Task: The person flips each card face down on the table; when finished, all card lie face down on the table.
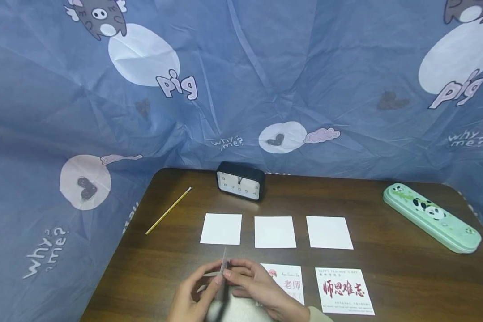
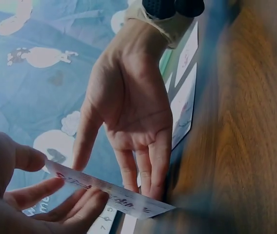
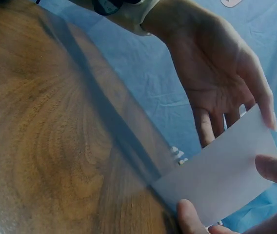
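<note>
Both hands hold one thin card [image 1: 224, 259] upright, seen almost edge-on in the head view. My left hand [image 1: 197, 290] grips it from the left, with the thumb near its lower edge. From the other side my right hand [image 1: 261, 286] pinches it, thumb toward me. Red and dark print marks the card's face [image 2: 107, 190] in the left wrist view, while the right wrist view shows a plain white back [image 3: 221, 168]. Just right of the hands lies a printed card [image 1: 287, 281], partly covered by the right hand. Another card with red lettering [image 1: 344, 290] lies beside it.
Three blank white cards, left [image 1: 221, 229], middle [image 1: 275, 232] and right [image 1: 329, 232], form a row beyond the hands. A black clock [image 1: 240, 181] stands behind them. A yellow pencil [image 1: 168, 210] lies left, a green panda case [image 1: 432, 217] right. Blue patterned cloth [image 1: 241, 89] hangs behind the table.
</note>
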{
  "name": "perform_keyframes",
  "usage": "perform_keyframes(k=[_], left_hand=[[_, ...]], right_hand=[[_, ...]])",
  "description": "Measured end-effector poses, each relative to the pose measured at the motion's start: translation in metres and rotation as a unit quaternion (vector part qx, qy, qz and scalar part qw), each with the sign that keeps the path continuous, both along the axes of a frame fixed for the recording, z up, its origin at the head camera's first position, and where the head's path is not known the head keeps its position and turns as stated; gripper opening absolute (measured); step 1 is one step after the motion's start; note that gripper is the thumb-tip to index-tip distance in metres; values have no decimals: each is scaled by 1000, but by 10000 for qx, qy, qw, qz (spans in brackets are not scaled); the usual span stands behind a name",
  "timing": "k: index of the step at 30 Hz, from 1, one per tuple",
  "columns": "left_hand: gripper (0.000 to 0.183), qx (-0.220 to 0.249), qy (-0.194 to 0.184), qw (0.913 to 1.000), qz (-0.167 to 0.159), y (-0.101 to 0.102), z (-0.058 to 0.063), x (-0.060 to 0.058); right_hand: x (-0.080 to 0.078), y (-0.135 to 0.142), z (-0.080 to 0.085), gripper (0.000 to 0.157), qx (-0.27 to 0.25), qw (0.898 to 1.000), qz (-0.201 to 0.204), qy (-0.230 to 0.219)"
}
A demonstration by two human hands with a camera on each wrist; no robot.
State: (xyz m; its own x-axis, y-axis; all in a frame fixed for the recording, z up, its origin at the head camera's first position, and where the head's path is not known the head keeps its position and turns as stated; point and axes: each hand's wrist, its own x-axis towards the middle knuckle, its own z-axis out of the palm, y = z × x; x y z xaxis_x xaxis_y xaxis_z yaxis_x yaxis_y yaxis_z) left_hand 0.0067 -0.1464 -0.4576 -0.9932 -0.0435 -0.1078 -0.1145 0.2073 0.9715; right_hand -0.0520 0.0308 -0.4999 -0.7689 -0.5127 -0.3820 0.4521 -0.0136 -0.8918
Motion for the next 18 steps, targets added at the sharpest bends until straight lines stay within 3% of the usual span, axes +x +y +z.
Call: perform_keyframes(k=[5,9,14,18], left_hand=[[31,373,548,9976,207,-1,-1,0],[36,258,958,9938,510,-4,-1,0],[42,54,894,9913,964,-12,0,1],[40,-72,883,9901,1085,-18,-3,0]], right_hand=[[1,0,-1,72,92,9996,-264,101],[0,2,-2,67,213,9985,-460,185],[-3,7,-1,58,289,9976,-596,214],[-5,11,-1,54,327,9964,-712,332]])
